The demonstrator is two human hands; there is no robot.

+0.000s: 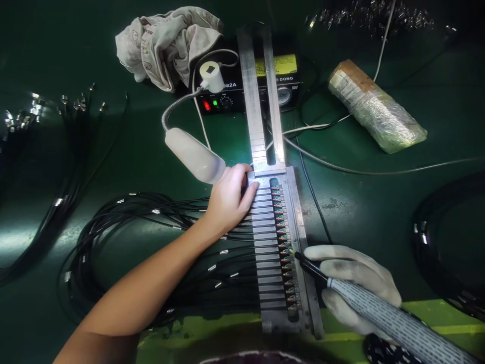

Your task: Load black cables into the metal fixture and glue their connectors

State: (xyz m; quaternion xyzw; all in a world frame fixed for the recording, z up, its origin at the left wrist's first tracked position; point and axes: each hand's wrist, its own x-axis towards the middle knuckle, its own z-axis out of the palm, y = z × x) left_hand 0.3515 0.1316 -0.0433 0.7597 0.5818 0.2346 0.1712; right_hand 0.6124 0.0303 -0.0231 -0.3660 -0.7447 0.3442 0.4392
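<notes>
My bare left hand (229, 199) grips the upper left corner of a metal cable jig (267, 236), thumb on its face. Several black cables (159, 211) run from the left into the jig's slots. Their stripped ends, with small coloured wires and metal connectors (282, 225), line up along its right side. My gloved right hand (356, 283) is closed round a pen-shaped dispensing tool (312, 268), with a black front and a grey patterned body. Its yellowish tip is at the connector row, about halfway down; I cannot tell whether it touches.
A white gooseneck lamp (195, 155) lights the jig from the left. Behind stands a black control box (235, 98), partly covered by the metal frame (248, 101). A cloth (166, 43), a plastic-wrapped bundle (379, 108), a coiled cable bundle (424, 242) and loose cables (76, 151) lie around.
</notes>
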